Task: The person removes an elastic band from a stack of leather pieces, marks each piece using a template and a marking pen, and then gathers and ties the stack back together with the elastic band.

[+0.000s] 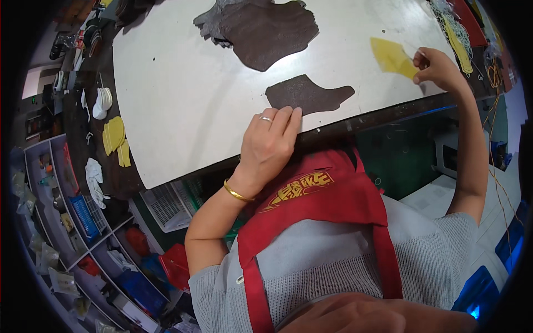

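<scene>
A dark brown piece of leather (305,93), cut to a curved shape with a narrow tail, lies flat near the table's front edge. My left hand (269,141) presses its close-set fingertips onto the near edge of this piece; the thumb is hidden. To the right, my right hand (438,69) pinches the corner of a yellow translucent template (393,57) just over the tabletop. A thin pale streak by those fingers is too blurred to name. Farther back sits a stack of similar brown leather pieces (269,30), apart from both hands.
The white tabletop (177,111) has a dark front edge. Yellow pieces (115,136) and a white glove (95,180) lie off its left side. Tangled cords (458,33) gather at the far right. Shelving with bins (105,238) stands lower left, beside a white crate (166,205).
</scene>
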Demonstrator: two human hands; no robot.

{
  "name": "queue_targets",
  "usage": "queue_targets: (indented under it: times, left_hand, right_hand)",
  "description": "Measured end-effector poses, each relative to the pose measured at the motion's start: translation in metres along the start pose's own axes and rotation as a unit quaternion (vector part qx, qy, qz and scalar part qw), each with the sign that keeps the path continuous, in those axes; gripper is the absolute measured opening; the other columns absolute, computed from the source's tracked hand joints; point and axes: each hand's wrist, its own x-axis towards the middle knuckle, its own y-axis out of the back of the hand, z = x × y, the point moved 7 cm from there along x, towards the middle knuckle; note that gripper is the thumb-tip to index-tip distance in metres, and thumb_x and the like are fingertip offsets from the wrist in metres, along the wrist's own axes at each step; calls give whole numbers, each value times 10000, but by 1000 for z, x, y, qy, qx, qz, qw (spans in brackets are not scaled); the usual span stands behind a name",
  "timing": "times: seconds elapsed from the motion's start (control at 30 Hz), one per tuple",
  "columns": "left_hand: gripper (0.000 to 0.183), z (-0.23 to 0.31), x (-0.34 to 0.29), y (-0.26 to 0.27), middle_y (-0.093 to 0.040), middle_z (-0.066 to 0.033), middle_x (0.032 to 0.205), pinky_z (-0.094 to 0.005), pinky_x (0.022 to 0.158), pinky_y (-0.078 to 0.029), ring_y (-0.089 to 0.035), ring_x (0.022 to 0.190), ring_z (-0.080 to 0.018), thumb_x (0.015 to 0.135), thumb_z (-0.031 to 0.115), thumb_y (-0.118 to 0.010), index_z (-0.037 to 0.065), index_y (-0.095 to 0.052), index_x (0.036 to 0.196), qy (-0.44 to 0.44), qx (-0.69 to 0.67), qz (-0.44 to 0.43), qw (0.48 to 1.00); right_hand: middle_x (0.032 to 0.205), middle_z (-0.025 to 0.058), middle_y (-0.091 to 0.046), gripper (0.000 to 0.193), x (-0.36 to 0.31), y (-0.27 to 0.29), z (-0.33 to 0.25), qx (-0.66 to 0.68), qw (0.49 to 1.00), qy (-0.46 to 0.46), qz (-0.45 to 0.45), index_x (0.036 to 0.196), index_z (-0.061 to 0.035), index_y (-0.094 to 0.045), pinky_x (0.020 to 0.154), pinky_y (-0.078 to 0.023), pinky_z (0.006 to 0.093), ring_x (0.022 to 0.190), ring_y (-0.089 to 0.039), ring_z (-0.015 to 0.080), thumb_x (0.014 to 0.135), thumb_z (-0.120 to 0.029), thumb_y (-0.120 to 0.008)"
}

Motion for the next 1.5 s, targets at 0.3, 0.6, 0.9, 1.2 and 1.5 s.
queue_targets:
  times: [0.3,0.6,0.9,1.2,1.5]
  left_hand:
    - [348,-16,-41,10,-691,-76,1059,-359,782,-522,-643,890,-240,745,27,-704,31,-730,1093,34,11,40,999]
    - [271,-29,-49,9,-690,-72,1053,-388,866,-535,-656,1022,-278,798,44,-756,61,-743,1068,52,-6,70,996]
    - [633,-8,-46,-11,-646,-182,1263,-367,773,-606,-692,1055,-284,965,297,-712,-37,-485,1452,295,-885,7,360]
    - [510,-34,-68,13,-664,-164,1233,-327,851,-606,-673,1093,-218,944,70,-705,-75,-515,1395,442,-621,83,642]
    - [301,-32,-52,23,-684,-124,1102,-424,886,-579,-664,1042,-333,779,81,-760,9,-688,1062,68,-79,102,989]
  right_hand:
    - [1071,39,-697,345,-34,-47,-84,18,979,176,98,1103,-116,-733,796,-547,347,908,-712,226,777,-205,-805]
    - [1042,-2,-722,352,-105,-52,-92,-157,884,353,262,1068,-130,-739,674,-560,319,792,-651,213,741,-224,-828]
    - [861,15,-722,328,-161,-55,-194,-128,740,545,372,939,-74,-763,544,-478,258,714,-662,141,616,-18,-773]
    - [852,84,-707,180,-80,-114,-239,235,911,286,-183,982,-17,-714,686,-505,261,777,-660,154,904,-176,-745]
    - [707,70,-658,204,-18,-128,-233,222,953,165,-126,937,3,-705,634,-486,289,659,-559,90,923,-201,-706]
